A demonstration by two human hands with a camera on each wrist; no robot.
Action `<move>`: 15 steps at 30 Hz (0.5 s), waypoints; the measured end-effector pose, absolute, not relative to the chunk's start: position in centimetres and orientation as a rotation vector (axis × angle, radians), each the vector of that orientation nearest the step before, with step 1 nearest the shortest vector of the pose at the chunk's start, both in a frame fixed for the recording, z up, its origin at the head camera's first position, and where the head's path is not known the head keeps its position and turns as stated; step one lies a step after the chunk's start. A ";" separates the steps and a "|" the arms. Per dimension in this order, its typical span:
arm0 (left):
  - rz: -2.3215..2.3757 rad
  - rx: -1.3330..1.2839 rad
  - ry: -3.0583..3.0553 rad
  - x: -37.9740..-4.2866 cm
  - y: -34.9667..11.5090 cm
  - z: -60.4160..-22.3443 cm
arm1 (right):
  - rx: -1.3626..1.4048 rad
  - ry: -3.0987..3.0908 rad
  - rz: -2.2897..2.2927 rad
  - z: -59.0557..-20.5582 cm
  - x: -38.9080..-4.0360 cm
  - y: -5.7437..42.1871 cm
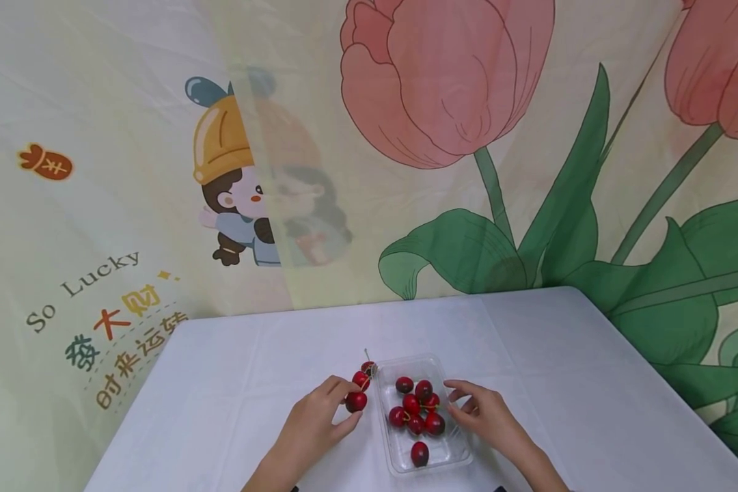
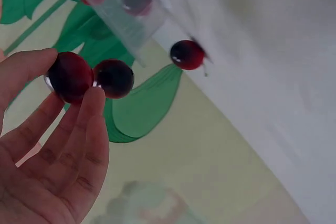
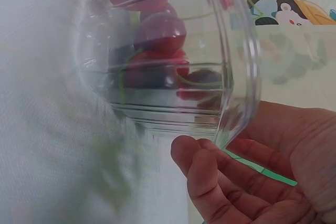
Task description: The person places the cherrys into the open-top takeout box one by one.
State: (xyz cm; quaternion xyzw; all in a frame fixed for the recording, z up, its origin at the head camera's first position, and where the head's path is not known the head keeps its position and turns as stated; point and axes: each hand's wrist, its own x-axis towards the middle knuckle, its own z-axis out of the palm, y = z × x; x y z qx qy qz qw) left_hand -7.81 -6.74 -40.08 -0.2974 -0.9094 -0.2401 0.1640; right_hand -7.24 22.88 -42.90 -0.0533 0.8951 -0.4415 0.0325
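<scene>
My left hand (image 1: 312, 422) pinches a dark red cherry (image 2: 70, 77) between thumb and fingers, just left of a clear plastic tray (image 1: 393, 459). Right behind it shows a second cherry (image 2: 114, 78); whether the fingers touch that one too, I cannot tell. A third cherry (image 2: 187, 54) with a short stem rests on the table farther back. Inside the tray lie several cherries (image 1: 411, 404), one (image 1: 419, 454) apart near the front. At the tray's right edge is my right hand (image 1: 488, 415), fingers loosely bent with nothing between them. Whether its fingertips touch the rim is unclear.
A white cloth covers the table (image 1: 270, 369). Behind it hangs a printed curtain (image 1: 320, 287) with tulips and a cartoon figure, close to the table's back edge.
</scene>
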 end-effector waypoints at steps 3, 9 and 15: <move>-0.691 -0.885 -2.565 -7.3 -6.2 -39.5 | -0.173 2.750 -1.361 -42.9 -7.2 22.9; -0.710 -0.946 -2.577 -6.7 -5.2 -38.8 | -0.184 2.744 -1.366 -42.7 -7.1 22.9; -0.713 -1.028 -2.626 -6.3 -4.1 -39.0 | -0.166 2.749 -1.365 -42.8 -7.1 22.8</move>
